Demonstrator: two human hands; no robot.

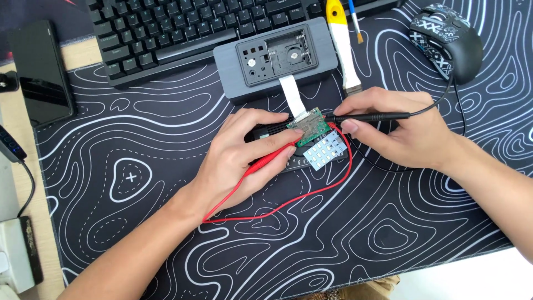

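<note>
Desk stuff: black mech keyboard (183, 28) up top, gaming mouse (446, 40) w/ white pattern top right, black phone (41, 72) lying at left. Yellow-handled tool (341, 41) and thin brush (355, 21) next to the kb, prob a spudger. Topo-line desk mat (388, 233) under everything.

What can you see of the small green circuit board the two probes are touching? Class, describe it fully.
The small green circuit board is a rectangular piece lying tilted on the patterned desk mat, just below the open grey casing. A flat white ribbon cable runs from the casing to its upper edge. Beside its lower right edge sits a white panel of small squares. The left hand presses a red probe to it; the right hand brings a black probe to its top corner.
</note>
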